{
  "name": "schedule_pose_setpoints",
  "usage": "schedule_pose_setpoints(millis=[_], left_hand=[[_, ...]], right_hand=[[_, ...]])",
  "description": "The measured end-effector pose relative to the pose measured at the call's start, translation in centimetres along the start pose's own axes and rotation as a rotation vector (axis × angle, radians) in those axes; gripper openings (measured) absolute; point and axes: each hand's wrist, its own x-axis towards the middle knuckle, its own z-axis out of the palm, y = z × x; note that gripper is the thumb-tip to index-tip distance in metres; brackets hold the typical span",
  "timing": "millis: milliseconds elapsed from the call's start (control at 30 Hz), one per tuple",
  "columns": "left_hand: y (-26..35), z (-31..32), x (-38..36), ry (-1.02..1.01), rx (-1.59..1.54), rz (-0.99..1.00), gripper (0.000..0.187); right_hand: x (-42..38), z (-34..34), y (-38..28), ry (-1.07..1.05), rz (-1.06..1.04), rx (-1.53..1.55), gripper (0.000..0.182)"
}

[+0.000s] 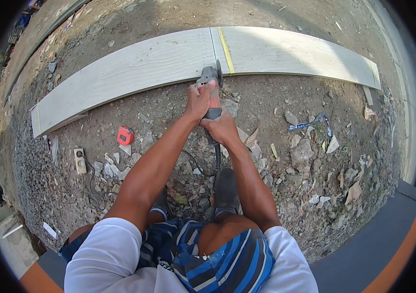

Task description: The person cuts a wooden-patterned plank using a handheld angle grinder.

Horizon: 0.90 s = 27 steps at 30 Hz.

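Both hands hold an angle grinder with a red and black body. My left hand is wrapped round its front part, close to the grey head. My right hand grips the rear of the body, where the cord leaves it. The grinder's disc stands upright at the near edge of a long pale board, in line with a dark cut line across the board. Just right of that line runs a yellow strip. Whether the disc is spinning cannot be made out.
On the stony ground to the left lie a red tape measure and a power socket block with a cord. A large stone and a blue-and-white strap lie on the right. The grinder's cord runs down by my shoe.
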Motion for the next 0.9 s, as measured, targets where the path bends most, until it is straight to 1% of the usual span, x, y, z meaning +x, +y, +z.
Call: schedule_pose_setpoints(millis=[67,100,167,233,300,367,433,533,567,633,667,733,800,900], left_hand=[[0.2,0.0,-0.1,0.009,0.021,0.0,0.045],[0.7,-0.1,-0.3,-0.019,0.01,0.007,0.045],[0.7,0.0,-0.7,-0.049,-0.002,0.013,0.044],[0.2,0.1,-0.5,0.012,0.018,-0.014,0.044],[-0.4,0.3,-0.4,0.027,0.011,-0.008,0.044],[-0.7,0.3,-0.4,0.042,0.004,-0.005,0.043],[-0.7,0.2,-0.4,0.0,-0.023,0.032,0.042],[0.0,0.2,-1.0,-0.016,-0.028,0.027,0.042],[-0.9,0.2,-0.7,-0.017,-0.028,0.026,0.042],[-3.5,0.3,0.0,0.088,0.027,0.027,0.043],[-2.9,0.3,-0.4,0.087,0.028,0.026,0.043],[-0.7,0.4,-1.5,0.02,-0.025,-0.01,0.043],[-1.7,0.4,-1.4,0.052,-0.006,-0.004,0.043],[-3.2,0.5,-1.0,0.113,0.014,-0.002,0.042]], right_hand=[[-0.3,-0.2,-0.2,-0.024,0.002,0.007,0.048],[-0.4,-0.3,-0.4,-0.049,0.004,0.013,0.046],[-0.4,-0.2,-0.1,-0.029,-0.011,0.012,0.043],[-0.3,-0.1,0.0,-0.01,-0.031,0.011,0.041],[-0.5,-0.2,-0.1,-0.034,-0.031,0.019,0.04],[-0.6,-0.4,-0.1,-0.04,-0.014,0.008,0.041],[-0.6,-0.3,-0.1,-0.046,0.003,-0.001,0.042],[-0.8,-0.2,0.2,-0.03,-0.006,0.01,0.044],[-0.8,-0.2,0.3,-0.022,0.011,-0.004,0.046],[-0.8,-0.1,0.8,-0.013,0.031,-0.018,0.047],[-0.7,0.1,1.3,-0.008,0.018,-0.001,0.049],[-0.8,0.0,1.4,-0.002,0.005,0.017,0.051],[-1.2,-0.3,1.0,-0.066,-0.011,0.026,0.051],[-0.9,0.3,1.8,-0.004,-0.005,0.005,0.047]])
